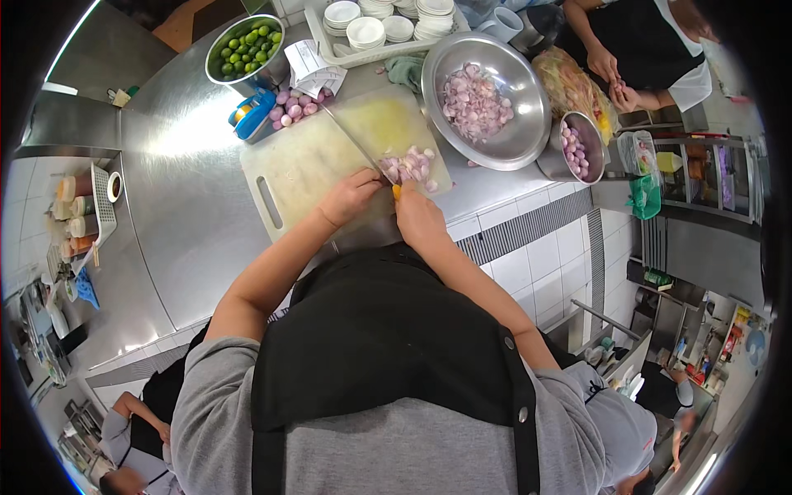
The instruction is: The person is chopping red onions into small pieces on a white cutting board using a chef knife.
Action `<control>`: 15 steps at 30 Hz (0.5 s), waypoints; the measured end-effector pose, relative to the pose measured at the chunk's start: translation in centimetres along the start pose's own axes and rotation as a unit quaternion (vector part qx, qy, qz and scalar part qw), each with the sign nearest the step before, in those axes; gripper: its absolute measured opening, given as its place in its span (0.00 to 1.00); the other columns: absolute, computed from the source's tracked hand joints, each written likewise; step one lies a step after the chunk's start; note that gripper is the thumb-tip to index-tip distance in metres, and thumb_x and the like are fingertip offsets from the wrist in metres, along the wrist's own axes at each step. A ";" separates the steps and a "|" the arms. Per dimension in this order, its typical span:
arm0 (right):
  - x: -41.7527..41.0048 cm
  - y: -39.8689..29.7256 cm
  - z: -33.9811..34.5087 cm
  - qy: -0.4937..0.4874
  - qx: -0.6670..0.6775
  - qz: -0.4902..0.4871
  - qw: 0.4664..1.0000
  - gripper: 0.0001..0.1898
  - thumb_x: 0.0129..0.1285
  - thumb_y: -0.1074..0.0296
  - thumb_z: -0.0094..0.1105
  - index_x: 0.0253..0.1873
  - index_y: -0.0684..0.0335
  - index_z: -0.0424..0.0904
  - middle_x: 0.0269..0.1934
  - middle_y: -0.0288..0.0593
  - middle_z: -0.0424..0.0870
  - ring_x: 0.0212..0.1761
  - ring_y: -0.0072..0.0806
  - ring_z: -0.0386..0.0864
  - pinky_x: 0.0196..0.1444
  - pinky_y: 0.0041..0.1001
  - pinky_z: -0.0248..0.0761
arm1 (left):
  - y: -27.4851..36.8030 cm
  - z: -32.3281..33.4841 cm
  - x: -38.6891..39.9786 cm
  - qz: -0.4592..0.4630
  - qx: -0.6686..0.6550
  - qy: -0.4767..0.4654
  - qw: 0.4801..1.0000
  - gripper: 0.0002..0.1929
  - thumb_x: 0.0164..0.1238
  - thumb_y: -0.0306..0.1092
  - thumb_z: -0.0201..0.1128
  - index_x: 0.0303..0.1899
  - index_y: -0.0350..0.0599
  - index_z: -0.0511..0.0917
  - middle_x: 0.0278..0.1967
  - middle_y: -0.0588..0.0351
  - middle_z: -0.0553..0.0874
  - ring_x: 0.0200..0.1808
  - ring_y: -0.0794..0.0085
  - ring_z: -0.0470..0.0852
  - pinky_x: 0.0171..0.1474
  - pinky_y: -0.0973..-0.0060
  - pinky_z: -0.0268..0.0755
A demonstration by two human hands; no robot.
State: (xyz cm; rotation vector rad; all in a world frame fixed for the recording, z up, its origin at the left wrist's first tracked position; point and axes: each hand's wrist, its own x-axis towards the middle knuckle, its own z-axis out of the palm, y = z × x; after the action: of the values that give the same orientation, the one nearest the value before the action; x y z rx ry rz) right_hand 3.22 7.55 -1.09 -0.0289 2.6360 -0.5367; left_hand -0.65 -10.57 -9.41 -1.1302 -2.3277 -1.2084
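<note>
My right hand (419, 213) grips the yellow handle of a kitchen knife (356, 143), whose long blade points away from me across a white plastic cutting board (297, 162). Close to the blade's near end, on its left side, my left hand (351, 197) has its fingers bunched and bent down. Whatever lies beneath those fingertips is hidden. To the right of the blade is a small heap of cut shallots (409, 167). Whole peeled shallots (296, 108) are piled at the board's far left edge.
Beyond the board stand a steel pot of limes (247, 52), a blue tape dispenser (253, 116), paper slips (314, 68) and a tray of small white dishes (337, 52). At right are a steel bowl of sliced shallots (526, 117), a steel container of shallots (595, 167) and a co-worker's hands (609, 77).
</note>
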 end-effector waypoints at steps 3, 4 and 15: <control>-0.9 -0.6 -1.2 -0.007 0.007 0.008 1.000 0.10 0.74 0.70 0.46 0.52 0.70 0.68 0.41 0.67 0.87 0.46 0.61 0.87 0.50 0.52 0.79 | -0.3 0.2 -0.1 0.005 -0.016 0.006 1.000 0.08 0.55 0.17 0.63 0.37 0.35 0.84 0.42 0.48 0.84 0.44 0.55 0.85 0.46 0.65 0.82; -0.6 -0.2 -0.5 -0.006 0.006 0.008 1.000 0.10 0.74 0.70 0.46 0.52 0.70 0.68 0.41 0.67 0.87 0.46 0.61 0.87 0.50 0.52 0.79 | -0.3 0.3 -0.1 0.006 -0.016 0.006 1.000 0.08 0.55 0.17 0.63 0.37 0.35 0.84 0.42 0.48 0.84 0.44 0.55 0.85 0.46 0.65 0.82; 0.2 0.2 1.1 0.016 0.010 -0.008 1.000 0.15 0.75 0.63 0.56 0.52 0.70 0.67 0.40 0.68 0.86 0.45 0.63 0.85 0.47 0.53 0.78 | 0.1 0.1 -0.5 -0.018 0.016 -0.017 1.000 0.10 0.55 0.18 0.63 0.40 0.34 0.83 0.43 0.48 0.84 0.46 0.55 0.84 0.50 0.65 0.80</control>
State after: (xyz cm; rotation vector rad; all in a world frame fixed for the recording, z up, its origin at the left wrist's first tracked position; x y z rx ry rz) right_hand 3.48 7.31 -2.13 -0.0364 2.6643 -0.5732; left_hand -0.22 -10.76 -9.70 -1.1117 -2.3925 -1.1697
